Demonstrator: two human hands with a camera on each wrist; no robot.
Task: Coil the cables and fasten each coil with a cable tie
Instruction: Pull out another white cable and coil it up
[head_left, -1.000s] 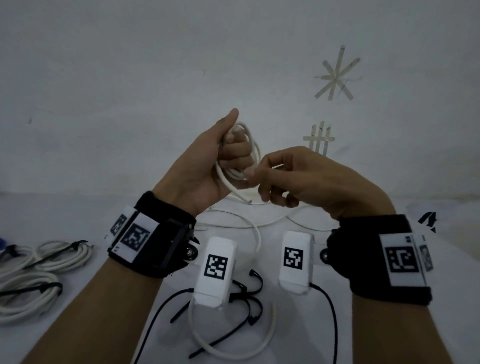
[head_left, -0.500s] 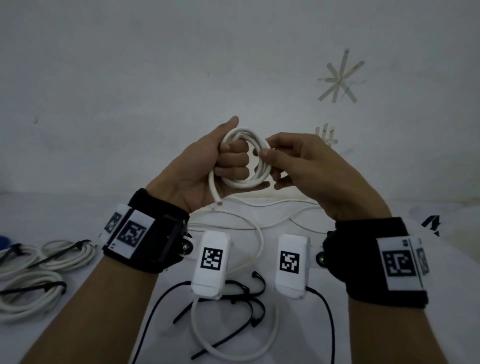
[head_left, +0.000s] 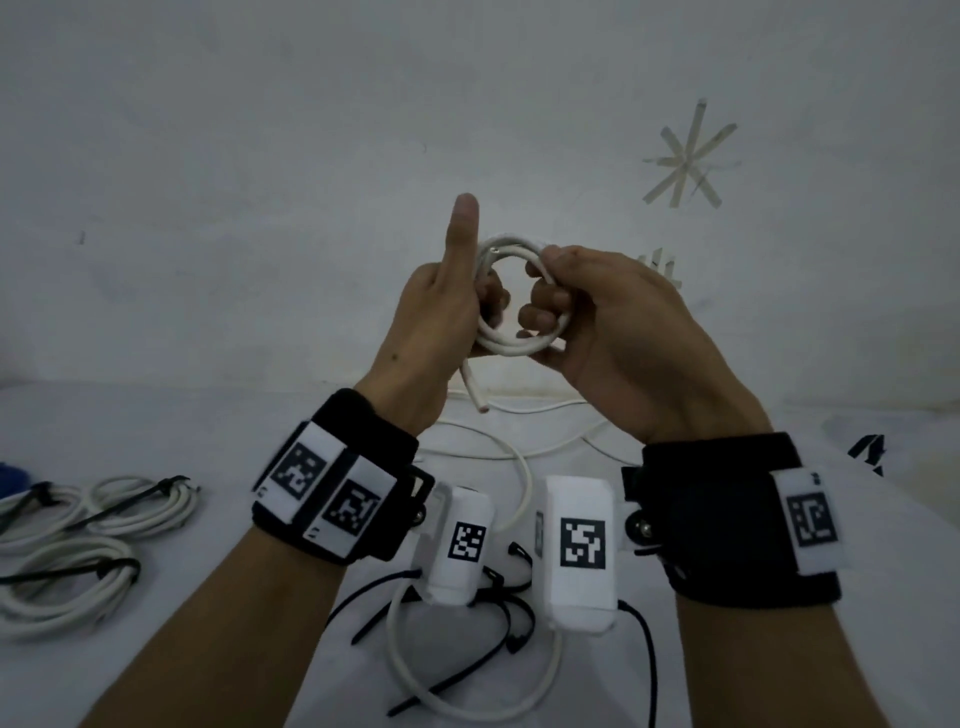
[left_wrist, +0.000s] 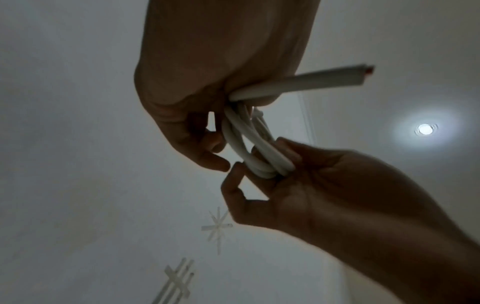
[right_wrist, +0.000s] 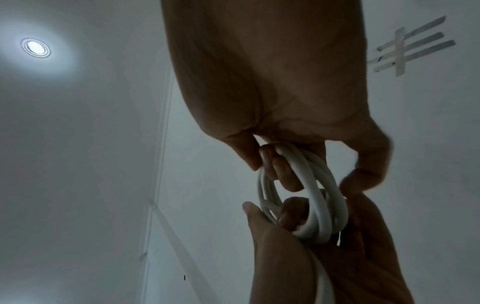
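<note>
I hold a small coil of white cable (head_left: 511, 345) up in front of the wall, between both hands. My left hand (head_left: 441, 322) grips its left side with curled fingers and the thumb pointing straight up. One cut end of the cable (head_left: 474, 395) sticks out below that hand. My right hand (head_left: 597, 312) curls its fingers through the coil's right side. The left wrist view shows the coil (left_wrist: 255, 148) wedged between both palms, and the right wrist view shows its loops (right_wrist: 319, 197) round my fingers. Loose black cable ties (head_left: 498, 613) lie on the table below my wrists.
Two tied white coils (head_left: 135, 504) (head_left: 67, 582) lie at the table's left. More loose white cable (head_left: 519, 467) snakes across the white table (head_left: 208, 431) under my hands. Tape marks (head_left: 688, 156) are stuck on the wall behind.
The right hand has brought the last of the cable round and now holds the coil's right side. The left thumb has lifted upright. Both hands rose slightly.
</note>
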